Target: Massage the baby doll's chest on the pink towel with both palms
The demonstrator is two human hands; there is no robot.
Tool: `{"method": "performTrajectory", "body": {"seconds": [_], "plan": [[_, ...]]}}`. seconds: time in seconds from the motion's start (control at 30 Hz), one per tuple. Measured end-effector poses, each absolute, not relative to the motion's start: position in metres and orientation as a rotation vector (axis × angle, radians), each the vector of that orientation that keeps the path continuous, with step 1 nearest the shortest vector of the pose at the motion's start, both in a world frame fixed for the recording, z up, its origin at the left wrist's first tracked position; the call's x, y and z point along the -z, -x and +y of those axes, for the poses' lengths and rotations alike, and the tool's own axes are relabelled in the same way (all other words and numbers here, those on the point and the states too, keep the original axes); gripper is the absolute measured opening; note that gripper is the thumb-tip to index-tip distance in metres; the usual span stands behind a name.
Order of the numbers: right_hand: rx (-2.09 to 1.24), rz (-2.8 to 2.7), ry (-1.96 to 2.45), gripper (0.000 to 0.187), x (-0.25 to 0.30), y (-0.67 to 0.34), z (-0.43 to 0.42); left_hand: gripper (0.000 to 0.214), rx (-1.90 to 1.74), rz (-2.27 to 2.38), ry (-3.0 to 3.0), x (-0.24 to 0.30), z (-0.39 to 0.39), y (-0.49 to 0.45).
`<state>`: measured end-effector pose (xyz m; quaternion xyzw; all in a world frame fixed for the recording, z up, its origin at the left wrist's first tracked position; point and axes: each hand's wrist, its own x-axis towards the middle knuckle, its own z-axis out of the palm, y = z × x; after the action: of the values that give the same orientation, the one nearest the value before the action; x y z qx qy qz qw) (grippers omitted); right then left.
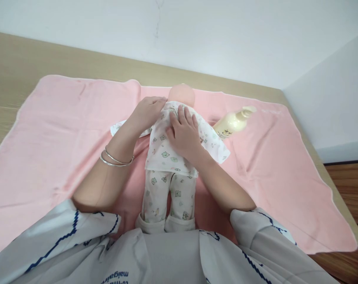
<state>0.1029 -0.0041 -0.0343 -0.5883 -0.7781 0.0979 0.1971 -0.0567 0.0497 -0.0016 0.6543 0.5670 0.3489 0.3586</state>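
White walls meet behind a pale wooden table (25, 55), most of it covered by a pink terry towel (49, 138). At the towel's middle a soft baby doll in a white animal-print top and trousers (164, 157) lies with its head toward the far edge. The step in hand looks like settling the top at the neckline. The left hand (148, 112) curls over the collar; whether its grip pinches cloth I cannot tell. The right hand (183, 136) lies flat on the chest, its grip wide, holding nothing. Further work at the collar would call for a light, steady pull. Just right of the doll a cream plastic pump bottle (234, 123) lies tilted; being opaque, it hides its contents.
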Motion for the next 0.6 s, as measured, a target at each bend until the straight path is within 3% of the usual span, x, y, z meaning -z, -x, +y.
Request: {"method": "performTrajectory", "body": {"seconds": [0.27,0.6], "plan": [[-0.139,-2.021,1.588,0.065,0.014,-0.108,-0.012,0.026,-0.877,1.506,-1.69,0.001,0.049,0.058],[-0.273,-2.176,1.612,0.056,0.02,-0.102,-0.012,0.021,-0.865,1.545,-1.732,-0.002,0.048,0.059]]}}
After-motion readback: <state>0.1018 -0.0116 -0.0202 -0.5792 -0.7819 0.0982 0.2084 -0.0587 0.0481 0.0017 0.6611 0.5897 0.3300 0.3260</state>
